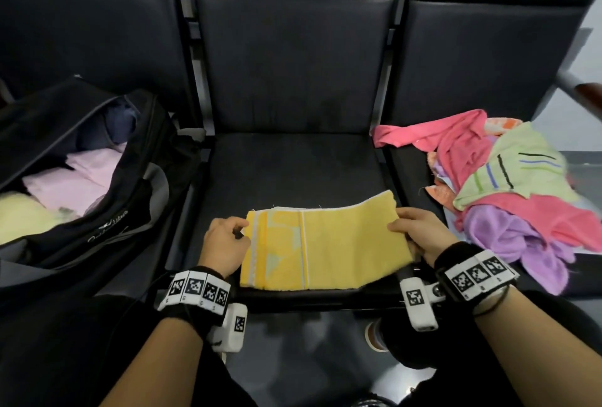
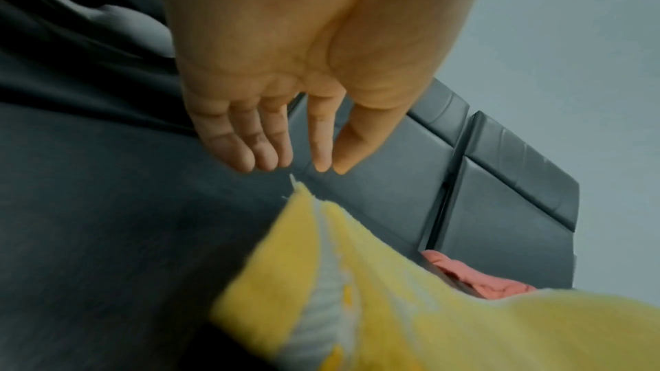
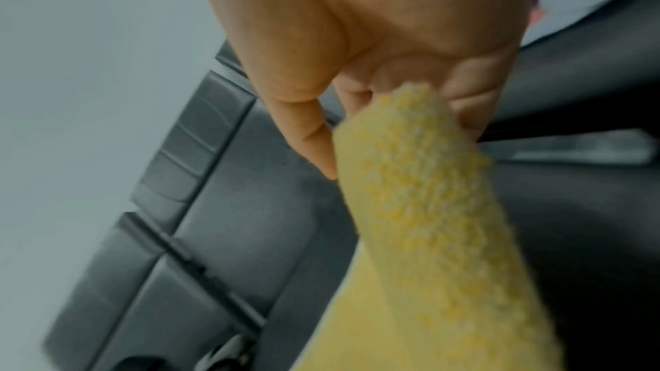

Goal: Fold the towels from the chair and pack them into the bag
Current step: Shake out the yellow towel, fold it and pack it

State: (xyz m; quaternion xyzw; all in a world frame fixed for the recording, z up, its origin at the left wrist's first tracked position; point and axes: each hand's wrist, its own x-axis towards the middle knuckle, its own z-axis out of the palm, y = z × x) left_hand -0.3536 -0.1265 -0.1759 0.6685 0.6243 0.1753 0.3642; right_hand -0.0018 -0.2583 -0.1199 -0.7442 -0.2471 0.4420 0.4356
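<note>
A folded yellow towel (image 1: 325,250) with white stripes lies on the front of the middle seat (image 1: 293,165). My right hand (image 1: 399,227) grips its right edge, which lifts slightly off the seat. In the right wrist view the fingers and thumb of that right hand (image 3: 400,145) curl round the yellow towel (image 3: 446,236). My left hand (image 1: 239,231) is at the towel's left edge. The left wrist view shows the left hand (image 2: 303,168) with fingers straight, just clear of the corner of the yellow towel (image 2: 410,306). An open black bag (image 1: 107,233) stands on the left seat.
Inside the bag lie a folded pink towel (image 1: 81,178) and a pale yellow one (image 1: 26,217). A loose pile of pink, green and purple towels (image 1: 508,185) covers the right seat. Dark seat backs rise behind, and my knees are below the seat's front edge.
</note>
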